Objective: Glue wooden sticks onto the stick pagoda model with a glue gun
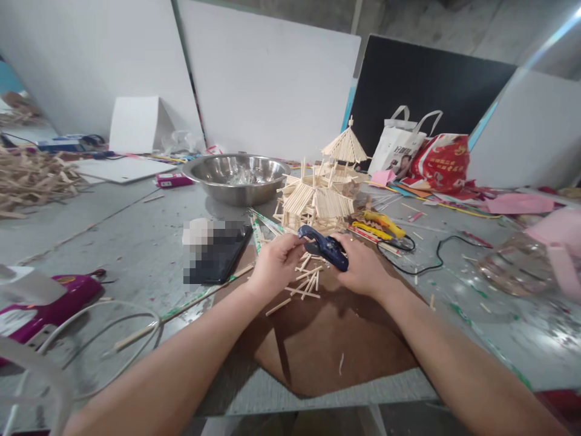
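My right hand (362, 261) is wrapped round a dark blue hand cutter (325, 247), its grey, blade-like part pointing left. At the cutter's left end, my left hand (279, 260) is closed with thumb and fingers pinched together; what it holds, if anything, is hidden. Short wooden sticks (308, 283) lie loose below both hands on a brown board (345, 339). Just beyond the hands stands a model house made of sticks (318, 197), with sloped stick roofs. A taller pointed-roof tower (345, 145) rises behind it.
A steel basin (236, 191) stands beyond my left hand, with a black phone (222, 254) nearer. Yellow-handled pliers (381, 224) and a black cord (431, 266) lie right. A clear jug (517, 260) is far right; a purple power strip (59, 306) and white cable are left.
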A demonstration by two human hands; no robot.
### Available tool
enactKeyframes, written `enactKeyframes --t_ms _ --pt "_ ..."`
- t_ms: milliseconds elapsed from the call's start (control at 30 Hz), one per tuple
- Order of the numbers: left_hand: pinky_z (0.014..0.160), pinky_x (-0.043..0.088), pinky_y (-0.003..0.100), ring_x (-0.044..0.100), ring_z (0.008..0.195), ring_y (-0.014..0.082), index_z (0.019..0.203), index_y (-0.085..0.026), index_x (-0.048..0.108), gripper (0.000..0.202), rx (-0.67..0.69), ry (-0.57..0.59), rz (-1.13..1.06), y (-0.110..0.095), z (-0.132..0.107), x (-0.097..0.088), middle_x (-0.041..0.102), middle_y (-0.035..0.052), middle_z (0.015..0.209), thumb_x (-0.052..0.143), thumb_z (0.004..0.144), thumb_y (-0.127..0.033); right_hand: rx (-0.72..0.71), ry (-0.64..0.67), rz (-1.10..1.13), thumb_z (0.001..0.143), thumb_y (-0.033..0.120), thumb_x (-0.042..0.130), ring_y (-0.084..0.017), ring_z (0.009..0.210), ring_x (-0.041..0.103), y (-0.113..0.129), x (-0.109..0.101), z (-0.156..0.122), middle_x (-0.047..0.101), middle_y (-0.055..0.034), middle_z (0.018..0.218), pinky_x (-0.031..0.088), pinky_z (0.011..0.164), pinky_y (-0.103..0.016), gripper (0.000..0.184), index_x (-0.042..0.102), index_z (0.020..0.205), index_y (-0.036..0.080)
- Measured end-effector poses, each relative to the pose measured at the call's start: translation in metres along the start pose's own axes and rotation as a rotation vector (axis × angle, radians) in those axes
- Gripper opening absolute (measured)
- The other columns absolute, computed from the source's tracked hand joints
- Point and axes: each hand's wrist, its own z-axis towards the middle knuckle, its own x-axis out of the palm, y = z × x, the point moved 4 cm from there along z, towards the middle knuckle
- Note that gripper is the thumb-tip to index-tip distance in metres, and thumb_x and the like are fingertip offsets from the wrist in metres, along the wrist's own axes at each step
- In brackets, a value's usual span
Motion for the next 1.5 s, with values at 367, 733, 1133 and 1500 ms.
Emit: enactKeyframes --t_ms 367,733,1133,1500 --pt "0.059 0.037 0.021 0.050 0.064 0.0125 0.071 -0.017 0.056 0.013 0.057 0.062 0.086 -0.003 0.000 0.000 0.056 0.0015 0.066 0.043 0.073 -0.016 0.036 0.073 -0.025 0.063 0.023 0.049 -0.025 0.089 0.054 0.000 0.001 -0.002 0.057 -0.0091 0.102 0.040 0.075 -0.035 0.050 0.041 0.113 0.016" --pt "0.057 0.035 0.021 0.047 0.060 0.0112 0.067 -0.018 0.052 0.011 0.067 0.046 0.134 -0.005 0.000 0.000 0.051 -0.0004 0.061 0.044 0.074 -0.019 0.065 0.076 -0.014 0.064 0.024 0.049 -0.025 0.086 0.056 -0.001 0.002 -0.002 0.060 -0.0087 0.100 0.040 0.074 -0.035 0.045 0.046 0.108 0.016" --pt "0.055 0.033 0.021 0.047 0.056 0.0114 0.070 -0.018 0.054 0.020 0.032 0.130 0.176 -0.003 0.000 0.005 0.052 0.0009 0.059 0.037 0.078 -0.023 0.111 0.131 0.040 0.065 0.022 0.046 -0.022 0.078 0.058 0.003 0.005 -0.002 0.062 -0.0078 0.086 0.039 0.069 -0.030 0.033 0.049 0.097 0.017" --pt "0.052 0.030 0.021 0.048 0.053 0.0119 0.070 -0.018 0.056 0.019 -0.058 0.153 0.161 0.006 0.000 0.009 0.056 0.0014 0.059 0.040 0.077 -0.023 0.145 0.187 -0.002 0.068 0.025 0.045 -0.022 0.072 0.059 0.002 0.008 -0.001 0.063 -0.0085 0.079 0.038 0.063 -0.028 0.023 0.049 0.089 0.017"
